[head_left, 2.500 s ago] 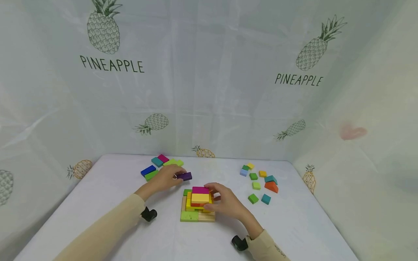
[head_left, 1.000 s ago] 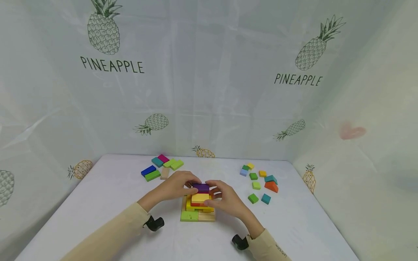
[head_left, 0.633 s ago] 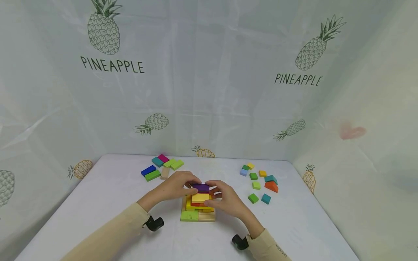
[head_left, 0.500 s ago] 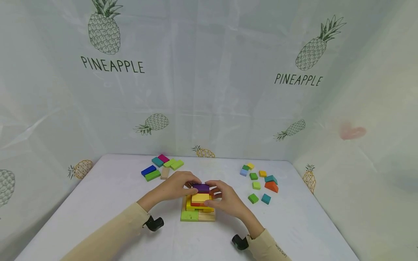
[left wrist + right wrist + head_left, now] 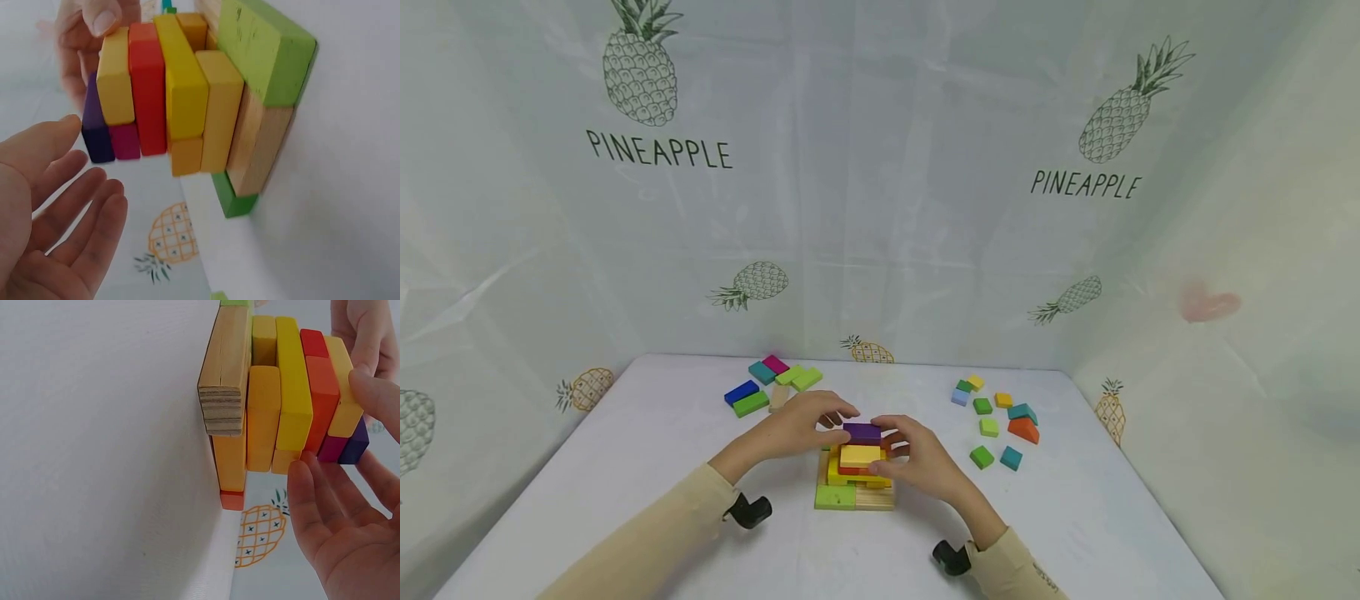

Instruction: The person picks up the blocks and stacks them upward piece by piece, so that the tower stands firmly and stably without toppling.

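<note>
A layered tower of wooden blocks [image 5: 860, 472] stands mid-table, with a lime green and natural wood base. Its top holds a purple block [image 5: 861, 433] above a magenta block [image 5: 332, 449], with a pale yellow block [image 5: 115, 81] in front. My left hand [image 5: 797, 427] is at the tower's left; its thumb tip meets or nearly meets the purple block, while the other fingers are spread away from it. My right hand [image 5: 917, 457] holds the tower's upper right side, thumb against the pale yellow block and fingers curled round the back. The rear layers are partly hidden.
Loose rectangular blocks, among them a blue block [image 5: 741, 392] and a green block [image 5: 750, 404], lie at the back left. Several small blocks and an orange triangular block [image 5: 1023, 430] lie on the right. A pineapple-print curtain [image 5: 880, 183] surrounds the white table [image 5: 820, 558].
My left hand brought the purple block from the left onto the tower's top, then loosened its fingers and shifted slightly left. My right hand has stayed at the tower.
</note>
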